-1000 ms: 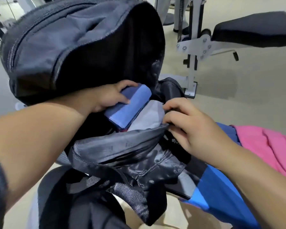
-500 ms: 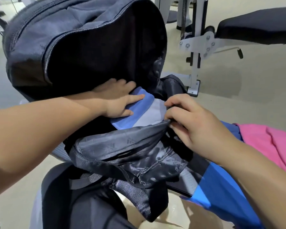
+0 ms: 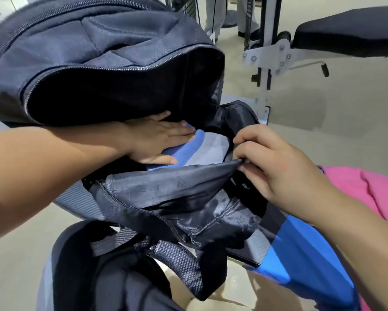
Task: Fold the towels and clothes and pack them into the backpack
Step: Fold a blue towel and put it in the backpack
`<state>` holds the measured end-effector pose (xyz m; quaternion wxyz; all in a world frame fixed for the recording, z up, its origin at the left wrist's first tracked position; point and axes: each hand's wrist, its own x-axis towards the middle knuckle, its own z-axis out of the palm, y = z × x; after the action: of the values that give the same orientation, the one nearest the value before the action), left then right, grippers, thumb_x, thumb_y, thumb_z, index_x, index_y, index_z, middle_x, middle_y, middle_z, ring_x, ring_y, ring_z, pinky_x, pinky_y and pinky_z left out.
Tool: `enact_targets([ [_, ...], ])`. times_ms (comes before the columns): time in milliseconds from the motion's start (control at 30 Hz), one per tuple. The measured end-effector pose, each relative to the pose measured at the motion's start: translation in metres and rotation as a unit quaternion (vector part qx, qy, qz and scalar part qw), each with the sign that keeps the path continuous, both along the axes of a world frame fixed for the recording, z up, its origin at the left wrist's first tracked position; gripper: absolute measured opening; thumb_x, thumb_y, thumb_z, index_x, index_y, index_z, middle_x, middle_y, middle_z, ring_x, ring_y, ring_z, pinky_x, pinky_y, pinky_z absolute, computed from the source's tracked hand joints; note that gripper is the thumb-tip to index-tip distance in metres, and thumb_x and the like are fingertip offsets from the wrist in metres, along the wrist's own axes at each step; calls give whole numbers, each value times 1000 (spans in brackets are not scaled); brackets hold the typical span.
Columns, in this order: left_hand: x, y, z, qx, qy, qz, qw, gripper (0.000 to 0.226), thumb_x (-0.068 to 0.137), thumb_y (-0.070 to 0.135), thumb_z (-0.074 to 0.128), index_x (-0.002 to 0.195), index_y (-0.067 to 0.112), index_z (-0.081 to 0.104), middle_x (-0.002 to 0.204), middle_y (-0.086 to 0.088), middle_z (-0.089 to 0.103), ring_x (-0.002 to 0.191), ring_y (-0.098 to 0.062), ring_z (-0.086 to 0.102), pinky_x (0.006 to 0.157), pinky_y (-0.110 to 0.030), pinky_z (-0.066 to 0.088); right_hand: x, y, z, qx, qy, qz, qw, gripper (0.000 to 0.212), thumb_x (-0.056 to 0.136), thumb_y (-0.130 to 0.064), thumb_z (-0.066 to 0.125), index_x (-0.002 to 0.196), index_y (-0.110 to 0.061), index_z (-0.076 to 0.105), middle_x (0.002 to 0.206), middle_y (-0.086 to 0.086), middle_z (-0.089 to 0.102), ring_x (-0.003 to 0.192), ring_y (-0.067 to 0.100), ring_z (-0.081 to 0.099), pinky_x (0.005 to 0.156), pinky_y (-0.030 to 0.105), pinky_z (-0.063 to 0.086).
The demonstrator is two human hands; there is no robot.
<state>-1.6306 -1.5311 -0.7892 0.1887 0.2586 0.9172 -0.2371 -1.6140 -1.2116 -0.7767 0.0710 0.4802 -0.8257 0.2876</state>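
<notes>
A dark grey backpack (image 3: 94, 48) lies open in front of me, its top flap raised. Inside the main compartment sits a folded blue towel (image 3: 188, 151) on top of a pale grey folded cloth (image 3: 213, 147). My left hand (image 3: 157, 140) lies flat on the blue towel with straight fingers, pressing it down into the bag. My right hand (image 3: 271, 162) pinches the shiny front lining edge (image 3: 188, 178) of the opening and holds it toward me. A blue garment (image 3: 300, 250) and a pink cloth (image 3: 368, 189) lie at the right, under my right forearm.
A white-framed gym bench with a black pad (image 3: 350, 34) stands behind the bag at the upper right. Beige floor (image 3: 323, 104) surrounds it. The backpack's straps (image 3: 177, 261) hang down toward me at the bottom centre.
My left hand went from gripping the blue towel to lying flat on it, and the towel has sunk deeper into the backpack. My right hand keeps its hold on the opening's edge.
</notes>
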Motion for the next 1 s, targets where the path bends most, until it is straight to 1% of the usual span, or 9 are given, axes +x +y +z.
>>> enact_targets([
  [233, -13, 15, -22, -50, 18, 21, 998, 81, 99, 66, 22, 161, 24, -8, 169, 6, -13, 155, -15, -12, 124, -49, -9, 5, -8, -5, -2, 28, -33, 999, 18, 93, -12, 62, 111, -15, 64, 134, 0, 53, 107, 31, 57, 78, 46, 53],
  [367, -6, 19, -6, -29, 15, 31, 999, 80, 100, 63, 30, 161, 24, -4, 169, 6, -12, 156, -16, -6, 125, -50, -1, 10, -7, -10, 16, 33, -50, 998, 42, 94, -23, 64, 135, -22, 58, 152, -3, 43, 119, 30, 51, 94, 48, 49],
  [433, 2, 27, 15, 31, -13, 80, 996, 69, 99, 57, 38, 158, 27, 21, 169, 1, 12, 153, -23, 20, 124, -52, 16, 13, -7, -11, 25, 29, -55, 998, 55, 95, -32, 61, 147, -24, 48, 159, -5, 34, 123, 31, 48, 101, 46, 45],
  [533, 26, 46, 62, 163, 15, 158, 974, 49, 88, 56, 28, 112, 25, 57, 116, -3, 67, 100, -28, 63, 91, -49, 51, 16, -9, -14, 27, 24, -70, 997, 66, 95, -44, 56, 155, -25, 36, 164, -5, 25, 131, 32, 43, 109, 49, 39],
  [600, 50, 59, 86, 277, 100, 202, 934, 56, 92, 54, 25, 112, 20, 64, 109, -3, 71, 101, -26, 64, 90, -46, 51, 18, -11, -17, 21, 17, -87, 996, 73, 93, -52, 55, 157, -28, 30, 166, -4, 19, 142, 31, 34, 114, 53, 33],
  [700, 101, 97, 93, 406, 283, 170, 852, 48, 98, 43, 40, 132, 17, 61, 127, -4, 68, 117, -27, 61, 99, -43, 47, 19, -15, -27, 17, -24, -162, 986, 97, 81, -72, 55, 160, -36, 11, 169, -5, 3, 154, 27, 7, 121, 55, 17],
  [800, 133, 131, 54, 313, 341, 52, 885, 50, 92, 32, 58, 135, 7, 60, 144, -16, 55, 134, -37, 49, 112, -54, 35, 15, -19, -44, 12, -147, -231, 962, 130, 53, -89, 57, 156, -46, -10, 167, -4, -20, 155, 26, -14, 124, 54, 6],
  [900, 135, 127, 14, 158, 330, 55, 929, 55, 90, 36, 60, 141, 16, 56, 165, -15, 25, 149, -42, 27, 118, -62, 20, 5, -21, -59, 15, -283, -198, 938, 150, 40, -78, 81, 146, -60, -23, 162, -6, -33, 155, 22, -12, 123, 51, 19],
  [1000, 128, 110, 6, 60, 325, 71, 941, 61, 90, 41, 56, 146, 19, 48, 169, -12, 12, 146, -47, 24, 112, -62, 27, -4, -35, -65, 20, -305, -155, 939, 157, 42, -65, 93, 142, -63, -28, 162, -6, -34, 156, 18, -4, 118, 43, 32],
])
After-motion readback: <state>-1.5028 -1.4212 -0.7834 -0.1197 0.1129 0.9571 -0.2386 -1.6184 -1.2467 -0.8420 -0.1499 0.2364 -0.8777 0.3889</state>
